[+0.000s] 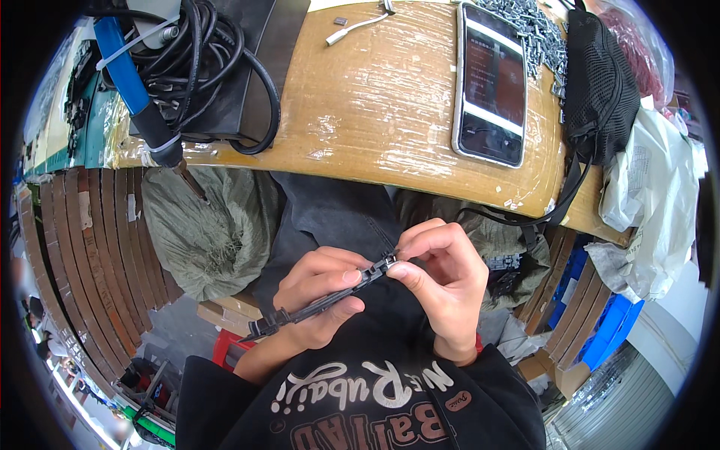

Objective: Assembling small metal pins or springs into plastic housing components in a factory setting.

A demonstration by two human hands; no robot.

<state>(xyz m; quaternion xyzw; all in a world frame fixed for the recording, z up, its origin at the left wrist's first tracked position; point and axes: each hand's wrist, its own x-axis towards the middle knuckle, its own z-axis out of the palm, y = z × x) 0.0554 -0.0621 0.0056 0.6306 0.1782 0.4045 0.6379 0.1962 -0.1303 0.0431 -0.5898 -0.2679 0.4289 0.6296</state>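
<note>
Below the brown tabletop (pixel 367 105), greenish sacks (pixel 202 240) — nearer, handheld black part (pixel 319 303)

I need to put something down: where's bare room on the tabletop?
The tabletop's wide middle is bare, bordered by the dark box and cables at left, the phone at right and the near edge; a white connector lies at its far end. The left end is crowded with cables and a blue tool, the right with metal parts and a mesh pouch.

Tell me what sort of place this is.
Likely a small assembly workshop: the left hand and right hand hold a long black part, small grey pieces lie heaped on the table, and a blue-and-black tool is at the left.
</note>
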